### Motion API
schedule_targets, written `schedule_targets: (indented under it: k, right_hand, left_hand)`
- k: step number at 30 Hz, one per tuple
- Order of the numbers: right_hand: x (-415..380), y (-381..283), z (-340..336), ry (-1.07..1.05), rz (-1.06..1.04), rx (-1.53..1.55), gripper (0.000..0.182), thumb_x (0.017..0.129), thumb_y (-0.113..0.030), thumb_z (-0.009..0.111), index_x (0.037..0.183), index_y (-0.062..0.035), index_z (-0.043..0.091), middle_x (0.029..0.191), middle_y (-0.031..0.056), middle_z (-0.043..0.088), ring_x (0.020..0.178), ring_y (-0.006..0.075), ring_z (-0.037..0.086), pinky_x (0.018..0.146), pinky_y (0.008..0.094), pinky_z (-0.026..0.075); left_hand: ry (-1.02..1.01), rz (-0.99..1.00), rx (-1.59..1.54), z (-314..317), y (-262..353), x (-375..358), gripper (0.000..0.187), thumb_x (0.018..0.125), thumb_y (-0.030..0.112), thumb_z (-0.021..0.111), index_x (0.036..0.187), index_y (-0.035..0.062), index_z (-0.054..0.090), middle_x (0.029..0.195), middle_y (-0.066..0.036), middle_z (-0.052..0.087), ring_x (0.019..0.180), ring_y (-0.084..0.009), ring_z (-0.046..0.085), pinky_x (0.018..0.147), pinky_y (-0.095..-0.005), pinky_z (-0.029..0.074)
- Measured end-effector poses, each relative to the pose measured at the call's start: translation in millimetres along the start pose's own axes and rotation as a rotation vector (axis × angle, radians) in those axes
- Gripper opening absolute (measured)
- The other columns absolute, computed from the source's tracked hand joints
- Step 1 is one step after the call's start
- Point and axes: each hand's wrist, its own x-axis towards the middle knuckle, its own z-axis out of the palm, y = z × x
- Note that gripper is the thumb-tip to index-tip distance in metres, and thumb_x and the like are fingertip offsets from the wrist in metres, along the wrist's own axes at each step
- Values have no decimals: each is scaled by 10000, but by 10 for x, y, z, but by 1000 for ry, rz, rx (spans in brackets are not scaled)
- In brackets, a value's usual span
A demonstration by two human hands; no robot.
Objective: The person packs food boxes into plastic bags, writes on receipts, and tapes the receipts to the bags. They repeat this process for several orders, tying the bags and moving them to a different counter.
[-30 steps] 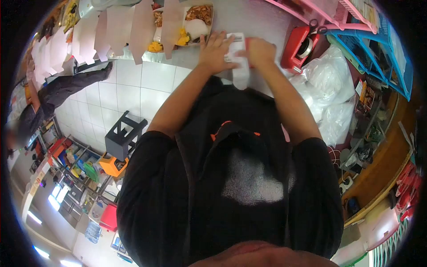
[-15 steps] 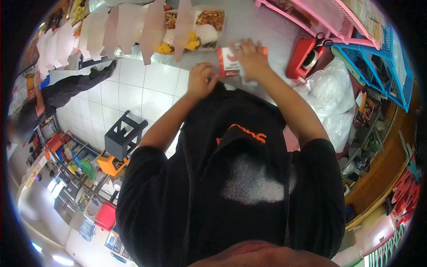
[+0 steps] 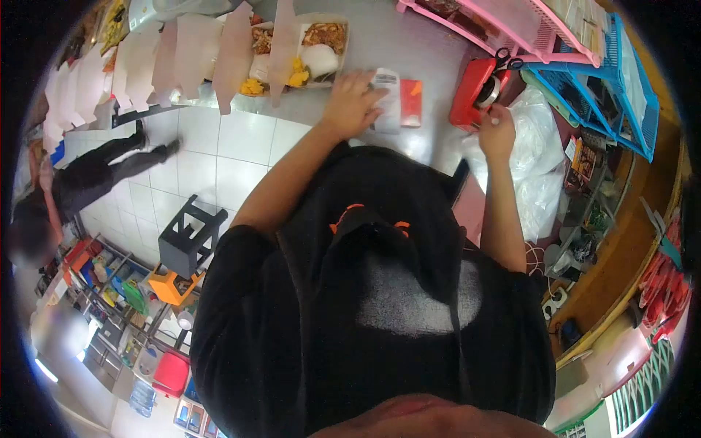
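My left hand [image 3: 352,106] lies with its fingers spread at the left edge of a white printed paper slip [image 3: 388,102]. Touching the slip's right side is a red card or flat packet [image 3: 411,104] on the grey metal counter [image 3: 438,44]. My right hand [image 3: 498,131] is closed in a pinch at the front end of a red tape dispenser [image 3: 467,95]. The tape roll [image 3: 489,93] shows inside it; the strip at my fingertips is hard to see. Left of the slip stands an open food box [image 3: 321,51] with rice, yellow pieces and a brown topping.
Several open-lidded food boxes [image 3: 197,55] line the counter's left. Scissors [image 3: 505,60] lie beside the dispenser, below a pink rack [image 3: 511,33] and blue baskets [image 3: 621,95]. Clear plastic bags [image 3: 537,160] are at the right. Another person [image 3: 80,179] is at far left, near a black stool [image 3: 186,237].
My right hand has left the red-and-white packet and moved right to the tape dispenser. My left hand has moved up onto the counter, at the slip. The other person's legs have shifted.
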Motion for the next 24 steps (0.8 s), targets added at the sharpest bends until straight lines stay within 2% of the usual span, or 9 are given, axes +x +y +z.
schedule_targets:
  k: [1,2,5,7,10,14,17,20,24]
  right_hand:
    - [-6,277,69,-57,123,59,292,822,-200,689,1035,-3,662,1001,191,679,944,316,653,810,382,501]
    - [-27,413,170,-47,128,69,292,822,-200,689,1035,-3,662,1001,191,679,944,316,653,810,382,501]
    - [7,507,330,-42,311,265,261,844,-220,680,965,10,693,880,173,702,812,277,682,745,366,511]
    - [31,445,340,-12,399,292,268,887,-176,633,952,83,657,851,125,694,683,182,656,643,295,515]
    - [82,118,266,-23,549,434,242,877,-165,635,910,71,678,828,122,689,663,181,645,636,288,511]
    - [-18,88,280,96,549,554,266,847,-210,675,862,53,711,713,95,676,630,156,607,600,301,485]
    - [-446,-76,75,124,368,250,203,827,-154,649,877,29,721,734,87,681,657,165,607,626,305,477]
    - [-805,-10,259,124,576,506,210,825,-166,621,869,12,725,801,109,695,734,170,614,711,282,472]
    - [-826,218,503,80,714,474,180,821,-147,612,856,-5,716,827,106,703,758,190,641,735,310,491]
  left_hand:
    - [-43,8,75,54,2,21,437,839,331,650,1250,201,582,1404,-157,415,1290,-376,385,1066,-534,291]
    - [-85,18,152,92,-15,24,455,854,387,624,1277,227,570,1455,-156,369,1337,-379,339,1101,-553,241]
    - [-154,22,164,161,-85,21,515,858,470,589,1330,270,530,1498,-154,314,1362,-380,305,1115,-581,191]
    - [-162,36,163,181,-103,15,533,852,485,585,1337,272,523,1500,-154,309,1363,-382,302,1115,-583,186]
    - [-162,51,156,204,-130,0,568,833,504,593,1346,273,513,1500,-161,306,1354,-381,310,1109,-581,191]
    - [-163,34,154,224,-138,26,619,796,521,613,1353,268,514,1492,-186,309,1343,-373,316,1074,-549,220]
    - [-167,28,142,186,-143,81,666,765,546,630,1359,270,508,1478,-194,324,1311,-353,350,1056,-534,240]
    - [-195,6,111,195,-172,101,699,741,556,648,1363,271,504,1470,-204,331,1279,-335,379,1045,-523,252]
    - [-228,-22,48,201,-195,68,723,727,573,659,1365,270,502,1468,-199,336,1282,-331,375,1048,-525,244]
